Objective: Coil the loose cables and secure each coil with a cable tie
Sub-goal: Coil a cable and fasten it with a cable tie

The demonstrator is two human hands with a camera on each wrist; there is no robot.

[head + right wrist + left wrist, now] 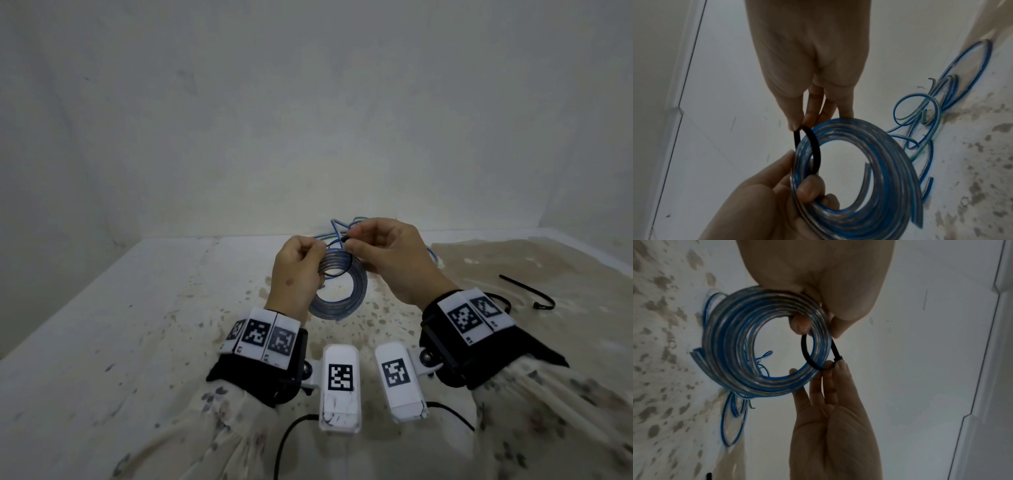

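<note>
A coil of clear-and-blue cable [342,296] hangs upright above the table, held at its upper left by my left hand [317,251], thumb and fingers pinching the stacked turns. A black cable tie [337,265] loops loosely around those turns. My right hand [349,240] pinches the tie's head end just right of the coil's top. In the left wrist view the tie [807,352] circles the coil [756,345] under my left hand [819,318], with my right hand [833,368] on its head. The right wrist view shows the tie [813,146], coil [859,178] and right hand [797,126].
Loose blue and green-tinted cables [346,224] lie tangled on the table behind the coil, near the wall; they are the loose cables [931,113] in the right wrist view. A second black cable tie [527,291] lies on the stained table [137,308] to the right.
</note>
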